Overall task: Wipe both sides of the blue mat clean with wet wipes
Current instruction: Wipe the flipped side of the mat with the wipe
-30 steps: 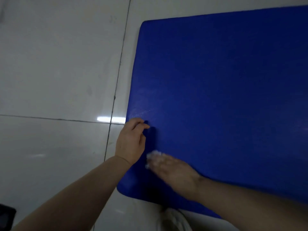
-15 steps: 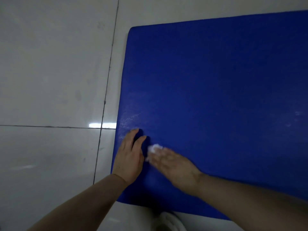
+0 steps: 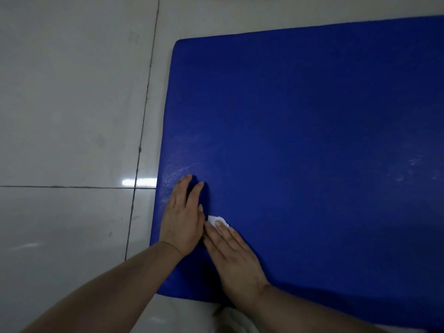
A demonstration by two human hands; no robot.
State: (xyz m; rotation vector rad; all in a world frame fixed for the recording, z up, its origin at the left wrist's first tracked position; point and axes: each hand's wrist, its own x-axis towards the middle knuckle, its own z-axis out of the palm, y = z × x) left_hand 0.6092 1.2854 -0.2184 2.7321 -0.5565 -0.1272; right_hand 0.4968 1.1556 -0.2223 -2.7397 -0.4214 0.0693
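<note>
the blue mat [image 3: 300, 145], pebbled and round-cornered, lies flat on the glossy grey-white tiled floor [image 3: 72, 104]. near the mat's left edge, the left hand [image 3: 182, 219] presses flat with fingers straight, and just beside it the right hand [image 3: 233, 253] presses a crumpled white wet wipe [image 3: 217, 220] under straight fingers.

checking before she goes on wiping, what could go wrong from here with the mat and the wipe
1. The wet wipe is a small wad that barely shows past the right hand, so each pass covers little and patches of the blue mat may be missed.
2. The mat lies on glossy floor tiles; only the left hand, flat near its edge, steadies it, so it could slide.
3. Faint pale marks at the far right may be overlooked.
</note>
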